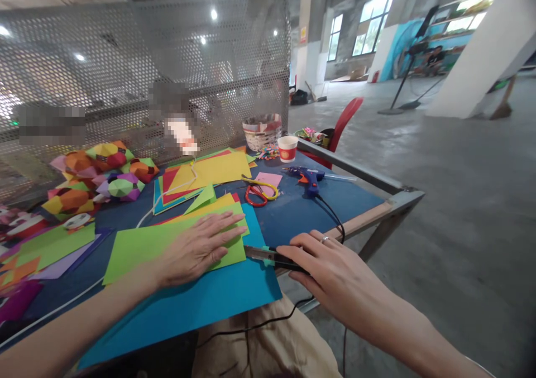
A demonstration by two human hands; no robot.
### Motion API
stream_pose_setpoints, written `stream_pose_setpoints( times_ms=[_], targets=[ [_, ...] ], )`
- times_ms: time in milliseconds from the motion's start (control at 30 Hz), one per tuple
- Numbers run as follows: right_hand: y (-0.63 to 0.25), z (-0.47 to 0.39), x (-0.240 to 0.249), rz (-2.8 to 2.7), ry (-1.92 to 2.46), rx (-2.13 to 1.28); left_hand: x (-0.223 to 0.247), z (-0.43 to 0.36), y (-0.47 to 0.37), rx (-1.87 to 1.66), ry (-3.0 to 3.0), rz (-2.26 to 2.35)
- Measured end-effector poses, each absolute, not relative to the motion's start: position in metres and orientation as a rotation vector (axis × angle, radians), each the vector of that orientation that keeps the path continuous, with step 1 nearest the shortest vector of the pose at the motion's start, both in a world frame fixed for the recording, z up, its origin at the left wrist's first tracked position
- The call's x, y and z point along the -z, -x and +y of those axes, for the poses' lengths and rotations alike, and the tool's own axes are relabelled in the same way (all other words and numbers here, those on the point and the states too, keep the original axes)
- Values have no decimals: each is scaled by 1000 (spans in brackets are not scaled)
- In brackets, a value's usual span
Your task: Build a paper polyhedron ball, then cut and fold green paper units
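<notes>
My left hand [205, 248] lies flat on a green paper sheet [138, 247], its fingers slightly apart and pointing right. Beneath the green sheet is a larger blue sheet [234, 295] that reaches over the table's front edge. My right hand [324, 266] is wrapped round a black utility knife [282, 258]. The knife's metal blade points left and meets the right edge of the green sheet, close to my left fingertips. A folded green piece [201, 200] stands behind my left hand.
Scissors [256, 195], a blue glue gun [309, 178] with a black cord, a paper cup [287, 149] and a basket [262, 133] stand behind. Stacked coloured paper [213, 170] and folded paper shapes [121, 187] lie further left. A white cable crosses the table. A metal frame borders the right.
</notes>
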State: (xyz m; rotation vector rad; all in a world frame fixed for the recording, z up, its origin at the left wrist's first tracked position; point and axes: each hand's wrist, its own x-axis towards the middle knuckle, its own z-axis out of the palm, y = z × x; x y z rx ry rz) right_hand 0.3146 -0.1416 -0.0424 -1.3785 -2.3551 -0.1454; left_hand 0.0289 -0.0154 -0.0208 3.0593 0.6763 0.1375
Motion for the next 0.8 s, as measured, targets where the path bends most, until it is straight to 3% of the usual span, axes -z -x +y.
stream_pose_setpoints(
  times_ms=[167,800],
  targets=[
    [-314,-143,47,-2372,1322,223,27,-5,-33,135,-2923,634],
    [-312,-150,38,-2481,1176,353,32,0,-34,233,-2726,660]
  ],
)
